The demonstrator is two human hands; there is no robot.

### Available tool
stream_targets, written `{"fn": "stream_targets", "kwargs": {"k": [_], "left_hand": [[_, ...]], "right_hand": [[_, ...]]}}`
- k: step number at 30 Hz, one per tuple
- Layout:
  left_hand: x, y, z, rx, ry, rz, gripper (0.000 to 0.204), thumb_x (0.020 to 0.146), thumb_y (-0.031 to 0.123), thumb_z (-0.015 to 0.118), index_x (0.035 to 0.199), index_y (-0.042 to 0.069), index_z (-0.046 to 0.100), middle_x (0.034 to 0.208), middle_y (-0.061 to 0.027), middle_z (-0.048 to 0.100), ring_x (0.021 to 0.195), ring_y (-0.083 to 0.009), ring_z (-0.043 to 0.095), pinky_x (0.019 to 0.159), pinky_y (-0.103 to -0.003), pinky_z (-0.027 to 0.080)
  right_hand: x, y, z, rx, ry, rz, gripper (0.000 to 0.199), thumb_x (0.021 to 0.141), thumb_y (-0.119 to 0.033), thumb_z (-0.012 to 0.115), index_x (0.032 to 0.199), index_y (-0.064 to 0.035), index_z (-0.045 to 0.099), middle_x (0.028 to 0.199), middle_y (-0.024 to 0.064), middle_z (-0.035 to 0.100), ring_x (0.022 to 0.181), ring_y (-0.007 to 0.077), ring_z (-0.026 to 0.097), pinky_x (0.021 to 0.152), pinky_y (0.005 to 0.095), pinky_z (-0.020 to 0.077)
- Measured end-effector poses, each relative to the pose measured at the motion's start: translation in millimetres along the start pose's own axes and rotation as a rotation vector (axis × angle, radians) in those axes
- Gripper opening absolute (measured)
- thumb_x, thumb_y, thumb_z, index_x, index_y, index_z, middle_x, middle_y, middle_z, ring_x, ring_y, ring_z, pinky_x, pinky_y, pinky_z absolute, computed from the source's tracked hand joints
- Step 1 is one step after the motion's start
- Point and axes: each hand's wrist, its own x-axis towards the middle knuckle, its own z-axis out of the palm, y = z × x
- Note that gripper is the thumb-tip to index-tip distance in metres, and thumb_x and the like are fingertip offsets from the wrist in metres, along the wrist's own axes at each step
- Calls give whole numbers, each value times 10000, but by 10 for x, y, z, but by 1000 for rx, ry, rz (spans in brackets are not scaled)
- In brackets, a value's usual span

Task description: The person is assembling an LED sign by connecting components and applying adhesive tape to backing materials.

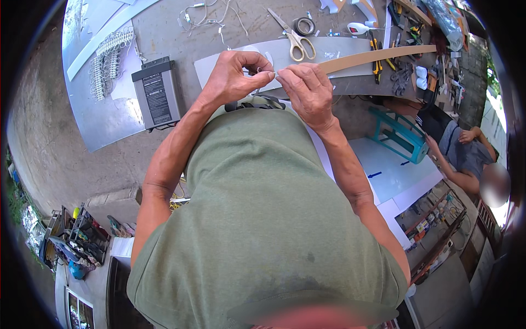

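Observation:
My left hand (pixel 236 77) is pinched closed, thumb against forefinger, with a dark, thin strand showing in the curl of its fingers. Close beside it, the fingertips of my right hand (pixel 307 90) are also pressed together. A tiny whitish piece (pixel 274 75) shows where the two sets of fingertips almost meet; its kind is too small to tell. Both hands are held up in front of me at the near edge of the worktable. Beyond them, scissors with cream handles (pixel 298 46) lie part open beside a roll of black tape (pixel 304 26).
A grey power supply box (pixel 156 93) and a string of white light modules (pixel 112 55) lie left. Wires (pixel 211 19) are at the back. A tan strip (pixel 378 55) extends right toward tools. At right, a person (pixel 466 142) is near a teal stool (pixel 400 134).

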Motion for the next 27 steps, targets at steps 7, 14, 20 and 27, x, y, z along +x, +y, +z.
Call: {"fn": "stream_targets", "kwargs": {"k": [7,14,20,27], "left_hand": [[2,-17,58,40,26,71,138,836,117,756,874,-14,737,759,-25,703,703,-87,607,659,-269,491],[16,-13,16,55,34,50,131,835,122,755,874,-2,739,766,-23,704,729,-86,608,693,-267,491],[10,-60,-36,-44,-3,-40,150,833,140,761,865,-3,733,769,-16,691,723,-82,595,686,-269,489],[1,-37,-39,-41,-30,-97,176,833,161,762,866,-9,731,763,-18,682,722,-86,592,697,-271,496]], "right_hand": [[-1,-159,-43,351,-68,513,118,856,-88,745,932,-31,675,852,32,636,738,154,599,623,303,478],[-62,-57,-29,1220,-153,1167,216,926,-172,721,1047,-5,658,913,35,667,753,99,602,606,252,476],[16,-19,-23,295,-77,320,277,818,-52,772,1072,-25,665,976,66,687,861,213,647,702,337,535],[-46,24,47,57,-17,4,290,754,-5,778,1022,-18,669,942,75,677,856,237,651,718,368,544]]}}
